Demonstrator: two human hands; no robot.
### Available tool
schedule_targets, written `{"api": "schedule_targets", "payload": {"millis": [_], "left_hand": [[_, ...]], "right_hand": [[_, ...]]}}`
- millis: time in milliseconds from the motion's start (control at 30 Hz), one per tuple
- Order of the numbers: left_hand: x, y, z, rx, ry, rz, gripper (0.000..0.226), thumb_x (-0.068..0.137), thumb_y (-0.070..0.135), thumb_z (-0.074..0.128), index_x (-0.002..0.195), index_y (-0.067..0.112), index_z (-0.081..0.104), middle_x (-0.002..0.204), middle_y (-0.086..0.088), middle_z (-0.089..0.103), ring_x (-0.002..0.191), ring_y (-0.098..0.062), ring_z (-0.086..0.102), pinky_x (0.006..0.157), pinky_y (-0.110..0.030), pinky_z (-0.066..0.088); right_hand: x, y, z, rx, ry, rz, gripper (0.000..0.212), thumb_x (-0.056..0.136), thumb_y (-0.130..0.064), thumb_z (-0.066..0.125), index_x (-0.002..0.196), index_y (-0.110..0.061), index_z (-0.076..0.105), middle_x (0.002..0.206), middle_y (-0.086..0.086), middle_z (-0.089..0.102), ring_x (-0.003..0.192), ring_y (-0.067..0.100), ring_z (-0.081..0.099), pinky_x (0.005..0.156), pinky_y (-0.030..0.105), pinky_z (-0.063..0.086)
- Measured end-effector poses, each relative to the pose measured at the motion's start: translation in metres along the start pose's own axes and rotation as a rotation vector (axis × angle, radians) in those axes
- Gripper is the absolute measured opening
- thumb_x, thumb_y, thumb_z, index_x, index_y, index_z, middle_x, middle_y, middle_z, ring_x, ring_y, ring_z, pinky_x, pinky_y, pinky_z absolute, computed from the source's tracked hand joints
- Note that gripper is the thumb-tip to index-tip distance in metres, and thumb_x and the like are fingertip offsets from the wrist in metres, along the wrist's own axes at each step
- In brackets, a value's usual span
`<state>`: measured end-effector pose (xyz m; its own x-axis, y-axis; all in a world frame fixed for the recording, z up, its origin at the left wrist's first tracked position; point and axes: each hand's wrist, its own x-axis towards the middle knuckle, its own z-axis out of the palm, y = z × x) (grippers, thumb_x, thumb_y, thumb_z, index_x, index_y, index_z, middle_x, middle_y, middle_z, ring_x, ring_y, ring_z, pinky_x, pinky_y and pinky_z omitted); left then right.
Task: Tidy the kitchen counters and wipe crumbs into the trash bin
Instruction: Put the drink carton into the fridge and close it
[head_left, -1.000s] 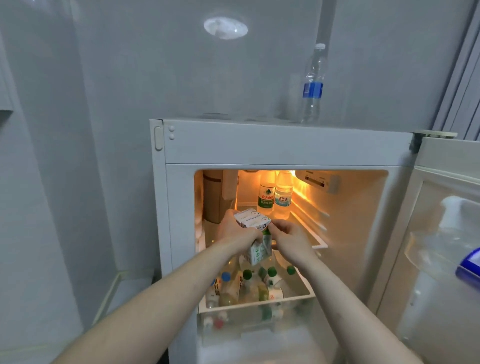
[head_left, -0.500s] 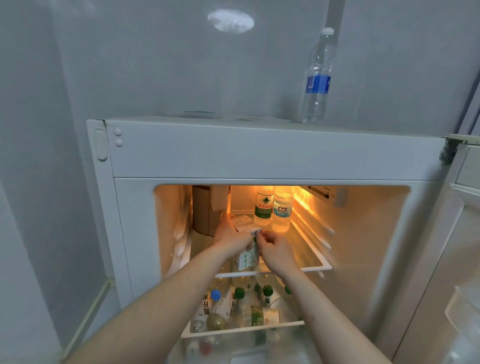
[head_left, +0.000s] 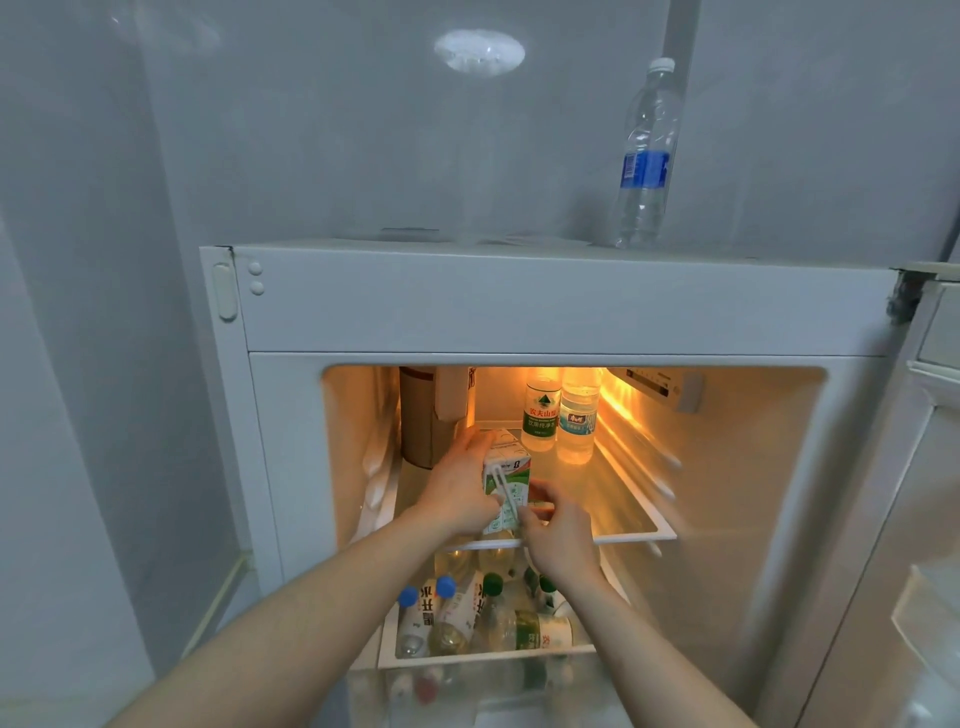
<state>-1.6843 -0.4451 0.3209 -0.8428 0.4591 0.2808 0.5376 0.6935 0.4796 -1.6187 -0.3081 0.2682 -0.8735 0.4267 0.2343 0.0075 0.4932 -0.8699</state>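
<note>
While the fridge stands open: both hands are working at a small carton on the upper shelf.
Left hand: is wrapping round the left side and top of the milk carton, fingers curled on it.
Right hand: is pinching the carton's lower right edge, close against the left hand.
Carton place: is resting or hovering at the front of the glass shelf; contact is hidden.
Carton axis: is standing upright, long axis vertical, printed face and straw turned toward the camera.
Neighbours: two water bottles are standing behind it; more bottles are lying in the drawer below.
Progress: one item is being put away; judging from this view, wiping crumbs and the bin are not yet in sight.
</note>
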Motion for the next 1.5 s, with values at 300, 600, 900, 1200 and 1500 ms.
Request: {"api": "schedule_targets", "payload": {"millis": [300, 600, 900, 1200, 1500], "left_hand": [[-0.030, 0.006, -0.026, 0.290, -0.051, 0.113, 0.099, 0.081, 0.019, 0.080, 0.158, 0.029, 0.018, 0.166, 0.003, 0.015, 0.137, -0.023, 0.043, 0.108, -0.042, 0.048], [-0.171, 0.002, -0.049, 0.113, 0.064, 0.305, 0.085, 0.080, 0.022, 0.065, 0.152, 0.042, 0.024, 0.162, 0.019, 0.018, 0.148, -0.008, 0.022, 0.116, -0.038, 0.033], [-0.316, -0.024, -0.029, 0.079, -0.094, 0.237, 0.061, 0.084, 0.029, 0.059, 0.142, 0.039, 0.044, 0.157, 0.019, 0.030, 0.143, -0.008, 0.030, 0.114, -0.024, 0.028], [-0.437, 0.019, -0.033, 0.090, -0.095, 0.121, 0.055, 0.085, 0.032, 0.060, 0.138, 0.040, 0.047, 0.156, 0.021, 0.031, 0.142, -0.005, 0.030, 0.113, -0.025, 0.032], [-0.547, 0.117, 0.005, 0.036, -0.037, -0.009, 0.054, 0.084, 0.031, 0.065, 0.134, 0.042, 0.051, 0.152, 0.027, 0.032, 0.139, 0.003, 0.031, 0.109, -0.015, 0.026]], "right_hand": [[-0.037, -0.017, -0.014, -0.075, 0.003, 0.007, 0.042, 0.100, -0.012, 0.058, 0.139, -0.028, 0.058, 0.132, -0.008, 0.064, 0.109, 0.007, 0.058, 0.096, 0.030, 0.051], [-0.158, -0.024, -0.059, -0.070, -0.038, -0.117, 0.049, 0.095, -0.010, 0.063, 0.134, -0.037, 0.057, 0.122, -0.026, 0.055, 0.117, 0.002, 0.057, 0.099, 0.026, 0.050], [-0.299, -0.012, -0.091, -0.299, -0.154, -0.154, 0.048, 0.096, -0.016, 0.060, 0.137, -0.040, 0.052, 0.132, -0.030, 0.048, 0.119, -0.013, 0.040, 0.098, 0.008, 0.031], [-0.395, 0.004, -0.137, -0.385, -0.288, -0.190, 0.043, 0.094, -0.025, 0.063, 0.134, -0.038, 0.054, 0.139, -0.026, 0.048, 0.133, -0.003, 0.043, 0.111, 0.021, 0.032], [-0.500, 0.051, -0.223, -0.423, -0.337, -0.146, 0.044, 0.089, -0.026, 0.072, 0.132, -0.030, 0.060, 0.136, -0.019, 0.051, 0.131, 0.008, 0.049, 0.111, 0.022, 0.034]]}}
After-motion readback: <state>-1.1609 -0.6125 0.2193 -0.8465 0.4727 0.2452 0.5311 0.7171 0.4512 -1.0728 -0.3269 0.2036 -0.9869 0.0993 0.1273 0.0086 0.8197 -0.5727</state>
